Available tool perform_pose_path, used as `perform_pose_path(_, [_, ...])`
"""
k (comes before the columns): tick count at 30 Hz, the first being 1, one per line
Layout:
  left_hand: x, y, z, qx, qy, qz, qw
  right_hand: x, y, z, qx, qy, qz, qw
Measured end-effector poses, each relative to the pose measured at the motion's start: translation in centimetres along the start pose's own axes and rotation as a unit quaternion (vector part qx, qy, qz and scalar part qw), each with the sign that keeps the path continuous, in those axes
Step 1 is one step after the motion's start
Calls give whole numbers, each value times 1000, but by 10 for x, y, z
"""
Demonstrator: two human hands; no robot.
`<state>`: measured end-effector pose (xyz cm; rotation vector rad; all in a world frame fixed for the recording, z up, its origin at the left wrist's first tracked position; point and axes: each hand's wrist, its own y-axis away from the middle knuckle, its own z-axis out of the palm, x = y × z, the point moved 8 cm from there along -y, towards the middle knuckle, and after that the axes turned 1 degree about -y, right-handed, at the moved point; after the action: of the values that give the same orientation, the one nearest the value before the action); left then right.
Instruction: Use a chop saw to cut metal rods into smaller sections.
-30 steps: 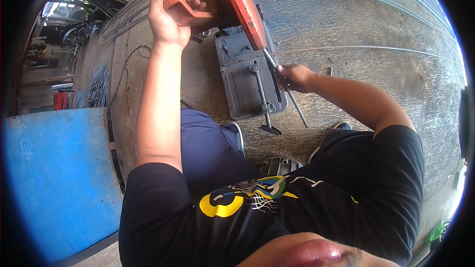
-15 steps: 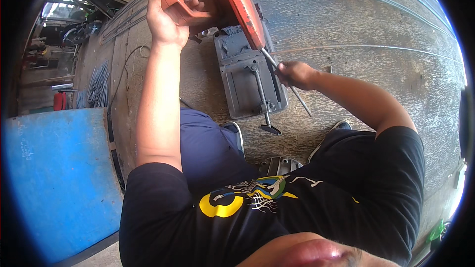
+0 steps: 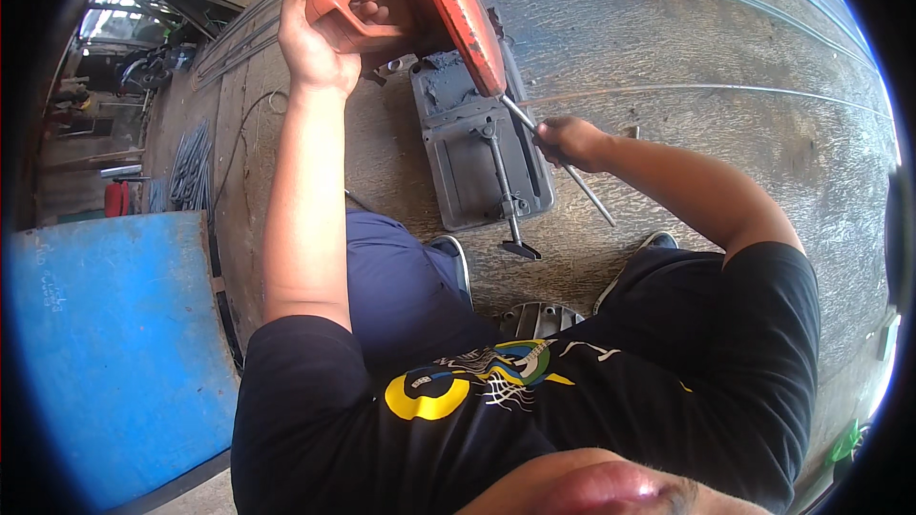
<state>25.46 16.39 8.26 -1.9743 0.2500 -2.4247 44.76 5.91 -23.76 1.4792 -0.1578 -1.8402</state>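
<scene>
An orange chop saw stands on the concrete floor ahead of me. My left hand (image 3: 315, 33) is shut around its orange handle (image 3: 351, 2), arm stretched forward. The orange blade guard (image 3: 460, 11) sits above the grey metal base (image 3: 468, 148), which carries a vise screw with a crank (image 3: 504, 193). My right hand (image 3: 570, 141) grips a thin steel rod (image 3: 592, 195) that lies across the base under the guard, its near end pointing toward my right foot.
A blue panel (image 3: 110, 353) stands at my left. A bundle of steel rods (image 3: 189, 167) and a red canister (image 3: 116, 196) lie further left. A long thin rod (image 3: 725, 89) runs across the concrete at right. My shoes (image 3: 450, 262) are near the saw base.
My right hand has shifted the rod slightly along the base. My left hand stays on the saw handle with little movement.
</scene>
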Motion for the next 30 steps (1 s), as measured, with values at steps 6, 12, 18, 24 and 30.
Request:
perform_pose_path(6, [1,0,0,0,-9,7,1000,-4,6,-6,31,56,17,998])
perform_pose_path(12, [0,-1,-2,-2,-8,3,1000,-8,1,-17,63,99,37,992])
perform_pose_path(18, [-1,-2,0,-15,20,3,1000,-8,-12,-29,114,153,46,980])
perform_pose_path(24, [0,-2,0,-12,21,2,1000,-2,-21,-37,135,144,29,980])
perform_pose_path(30, [-5,-4,-4,-4,26,-13,1000,-15,8,-66,165,12,-11,986])
